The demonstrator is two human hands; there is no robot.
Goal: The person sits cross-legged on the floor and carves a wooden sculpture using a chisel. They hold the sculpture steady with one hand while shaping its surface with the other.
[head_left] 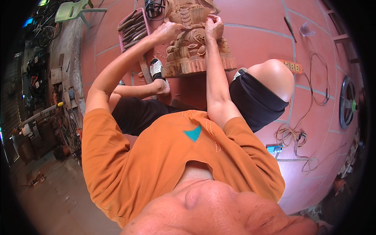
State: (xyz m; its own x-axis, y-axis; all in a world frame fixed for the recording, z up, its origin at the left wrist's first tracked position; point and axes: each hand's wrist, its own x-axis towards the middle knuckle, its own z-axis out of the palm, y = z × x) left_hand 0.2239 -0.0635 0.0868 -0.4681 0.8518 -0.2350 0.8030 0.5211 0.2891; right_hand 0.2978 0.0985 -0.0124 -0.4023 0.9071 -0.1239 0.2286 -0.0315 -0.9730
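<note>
Nearest the head camera were a face [219,213] and orange shirt [160,149]. Beyond, the left hand [169,32] and right hand [214,28], partly curled, were at the wood carving [190,47] on the tiled floor [256,45]; any grip was unclear.

No readable text, labels, brands, numbers or signs on any surface in view.

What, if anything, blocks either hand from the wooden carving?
Nothing visible: the left hand and right hand are both at the wooden carving. The pink tool basket stands to its left, not between.
</note>
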